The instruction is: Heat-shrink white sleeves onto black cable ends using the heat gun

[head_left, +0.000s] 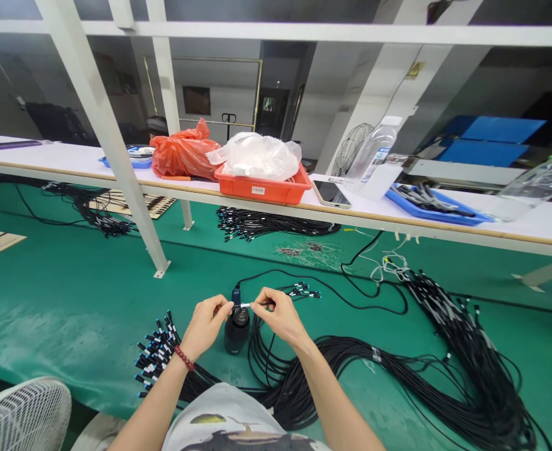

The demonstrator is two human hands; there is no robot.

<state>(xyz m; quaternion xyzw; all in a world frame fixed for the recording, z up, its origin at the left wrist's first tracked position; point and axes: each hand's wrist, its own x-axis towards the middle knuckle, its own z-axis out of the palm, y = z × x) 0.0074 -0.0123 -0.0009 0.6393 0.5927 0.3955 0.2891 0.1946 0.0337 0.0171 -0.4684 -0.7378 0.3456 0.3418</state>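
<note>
My left hand (203,326), with a red bead bracelet (184,358) on its wrist, pinches one end of a thin black cable. My right hand (280,314) pinches the same cable on the other side, and a white sleeve (245,305) shows between my fingertips. Below it stands a dark upright tool that looks like a heat gun (236,335); its metal nozzle sits just under the cable. Left of it lies a bundle of black cable ends (156,354) with blue and white tips. A few similar ends (304,290) lie beyond my right hand.
A long coil of black cables (360,351) crosses the green mat (92,294) to the right. Above stands a white shelf holding a red tray (261,191), an orange-red bag (184,153), a phone (331,194) and a blue tray (438,213). A white fan (22,416) stands lower left.
</note>
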